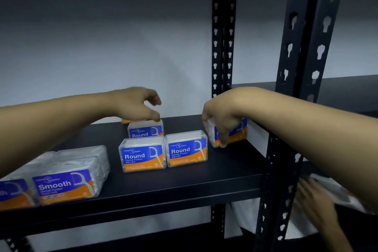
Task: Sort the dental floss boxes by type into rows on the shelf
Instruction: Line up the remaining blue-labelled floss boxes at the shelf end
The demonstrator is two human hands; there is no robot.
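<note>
On the black shelf (184,182) stand clear floss boxes with blue and orange labels. Two "Round" boxes (143,154) (187,149) sit side by side in the middle, and a third "Round" box (146,130) stands behind the left one. My left hand (139,104) hovers just above that rear box, fingers curled and apart, holding nothing. A further box behind it is mostly hidden by the hand. My right hand (222,120) grips another "Round" box (239,131) at the shelf's right end. "Smooth" boxes (65,182) lie in a row at the front left.
Black perforated uprights (222,47) (294,67) bound the shelf at the back right and front right. Another person's hand (315,200) holds white packaging low on the right, beyond the front upright. A pale wall lies behind the shelf.
</note>
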